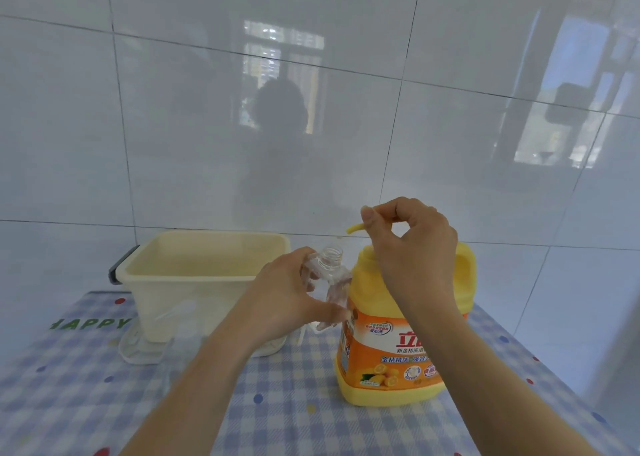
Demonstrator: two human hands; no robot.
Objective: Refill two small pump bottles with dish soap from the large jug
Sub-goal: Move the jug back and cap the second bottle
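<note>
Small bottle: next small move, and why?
Probably shift the small bottle slightly right so its open mouth sits under the pump spout. The left hand holds it uncapped, just short of the spout tip; the right hand pinches that spout.

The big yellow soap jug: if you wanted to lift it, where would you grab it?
Likely the moulded handle at the jug's upper right shoulder, reached from the right. It arches off the wide, smooth body, which looks too broad for one hand. The right hand sits over the pump on top, and the left hand holds the small clear bottle close on the left.
</note>
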